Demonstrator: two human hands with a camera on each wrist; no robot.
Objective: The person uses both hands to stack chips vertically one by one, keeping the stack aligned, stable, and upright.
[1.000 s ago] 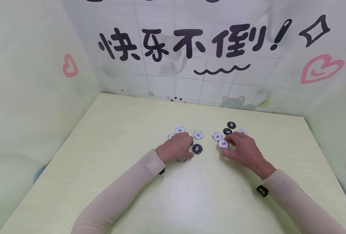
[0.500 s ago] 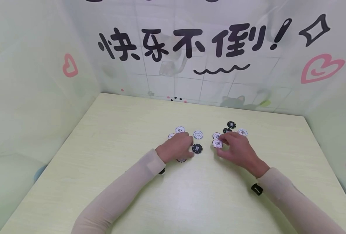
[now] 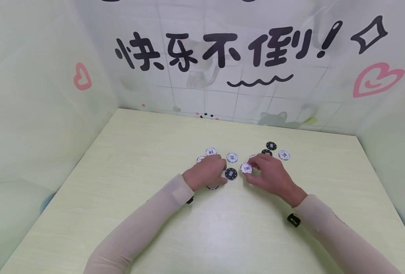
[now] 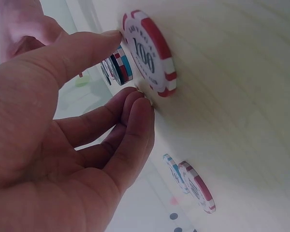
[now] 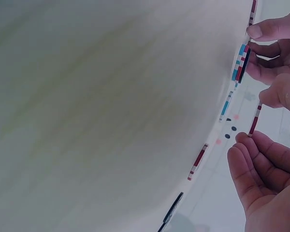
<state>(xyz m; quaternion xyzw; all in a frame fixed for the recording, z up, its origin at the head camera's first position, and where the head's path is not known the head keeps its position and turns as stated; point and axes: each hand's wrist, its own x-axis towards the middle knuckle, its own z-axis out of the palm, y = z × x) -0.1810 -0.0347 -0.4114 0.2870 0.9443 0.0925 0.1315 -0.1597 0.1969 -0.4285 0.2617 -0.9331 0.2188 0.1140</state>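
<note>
My right hand [image 3: 272,177] pinches a white poker chip [image 3: 246,168] marked 100 by its edges, thumb on one side and fingertips on the other. In the right wrist view this chip [image 5: 255,120] shows its red-and-white edge, clear of the tabletop. My left hand [image 3: 206,172] holds nothing between its bent thumb and fingers. Just right of its fingertips lies a black 100 chip [image 3: 231,174], the top of a short stack with blue and red edges [image 5: 239,64] below. A red-edged 100 chip [image 4: 149,53] lies by the left thumb.
A white 10 chip [image 3: 232,157] lies behind the stack. Further right are black chips [image 3: 271,145] and a white 10 chip [image 3: 284,155]. More white chips, one at the back [image 3: 211,151], lie partly behind the left hand. A printed cloth wall [image 3: 202,95] borders the pale table [image 3: 206,236].
My right hand has moved left with the pinched 100 chip, closer to the black-topped stack. It now mostly covers another white chip. The left hand has stayed put.
</note>
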